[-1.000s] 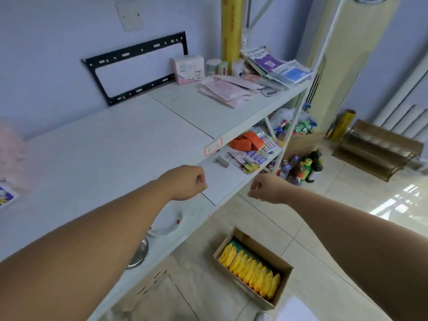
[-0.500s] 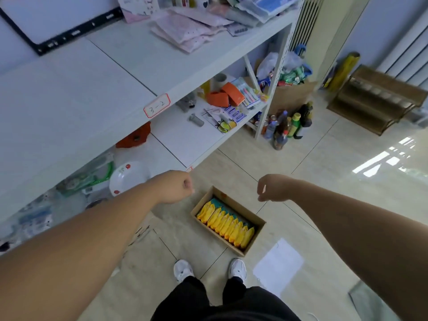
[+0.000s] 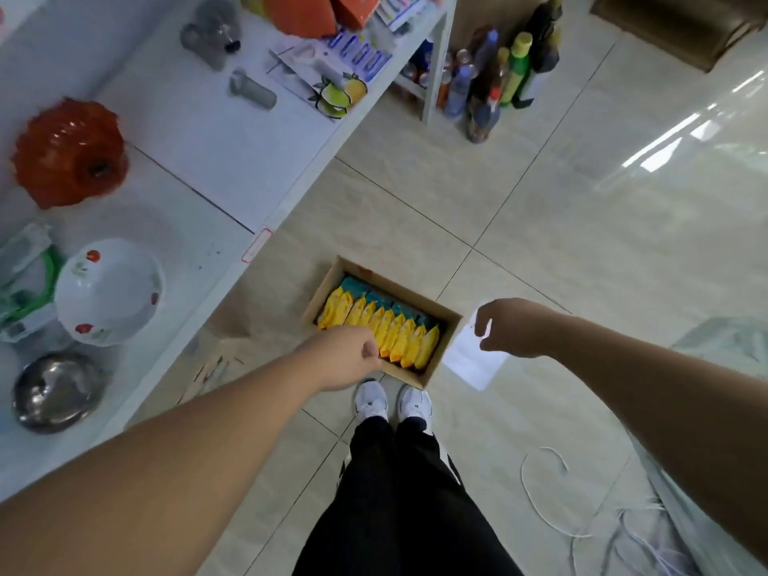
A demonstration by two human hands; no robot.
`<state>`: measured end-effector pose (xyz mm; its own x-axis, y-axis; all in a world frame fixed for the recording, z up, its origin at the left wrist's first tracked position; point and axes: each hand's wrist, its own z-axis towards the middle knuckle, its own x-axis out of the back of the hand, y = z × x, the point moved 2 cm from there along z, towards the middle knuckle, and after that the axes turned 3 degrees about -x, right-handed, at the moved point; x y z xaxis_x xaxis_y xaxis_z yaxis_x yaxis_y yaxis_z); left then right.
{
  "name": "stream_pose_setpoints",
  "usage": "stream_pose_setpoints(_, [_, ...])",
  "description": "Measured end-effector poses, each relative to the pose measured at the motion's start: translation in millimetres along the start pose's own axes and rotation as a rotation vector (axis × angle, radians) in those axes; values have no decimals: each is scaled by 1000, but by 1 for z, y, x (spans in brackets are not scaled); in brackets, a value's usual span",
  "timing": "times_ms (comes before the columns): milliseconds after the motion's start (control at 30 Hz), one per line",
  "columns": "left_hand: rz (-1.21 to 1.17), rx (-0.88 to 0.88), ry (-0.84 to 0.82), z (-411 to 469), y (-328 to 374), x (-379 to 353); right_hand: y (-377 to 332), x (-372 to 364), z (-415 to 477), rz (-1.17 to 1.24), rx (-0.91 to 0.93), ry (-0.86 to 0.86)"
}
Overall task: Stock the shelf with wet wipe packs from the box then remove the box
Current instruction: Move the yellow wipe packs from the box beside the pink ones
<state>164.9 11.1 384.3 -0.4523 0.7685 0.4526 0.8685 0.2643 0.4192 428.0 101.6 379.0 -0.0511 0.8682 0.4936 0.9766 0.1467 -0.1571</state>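
Dropping my view from the white shelf [image 3: 216, 160], both hands now hang over the brown cardboard box [image 3: 443, 351] on the floor by the shelf's front edge, so picking can begin. The left hand [image 3: 347, 359] makes an empty fist and the right hand [image 3: 513, 326] has its fingers loosely curled, holding nothing. The box's long axis lies square to that edge, with the yellow wet wipe packs [image 3: 399, 334] standing in a row along it.

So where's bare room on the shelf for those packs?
The widest bare patch on the shelf lies between the ribbed orange thing and the grey cylinder. A smaller one runs from the flowered bowl to the front edge. The far end is crowded.
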Motion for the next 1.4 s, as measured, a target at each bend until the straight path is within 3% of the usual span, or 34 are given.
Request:
stream_pose_setpoints(233, [-7, 67, -68, 144, -51, -100, 26, -84, 139, 93, -43, -11])
stream_pose_setpoints(467, [40, 125, -89, 262, -111, -193, 26, -156, 268, -28, 29, 35])
stream_pose_setpoints(733, [143, 138, -90, 353, -135, -261, 34, -212, 355, -431, 94, -127])
stream_pose_setpoints(933, [241, 132, 68, 384, -134, -286, 33, -234, 397, -496, 110, -49])
stream_pose_setpoints(1133, [322, 116, 201, 396, -136, -301, 30, -256, 425, -515, 18, -105])
stream_pose_setpoints(1233, [221, 115, 281, 401, -142, -305, 27, -260, 430, -485, -10, -111])
stream_pose_setpoints(1400, [-62, 137, 232, 399, -148, -295, 28, -248, 425, -445, 58, -82])
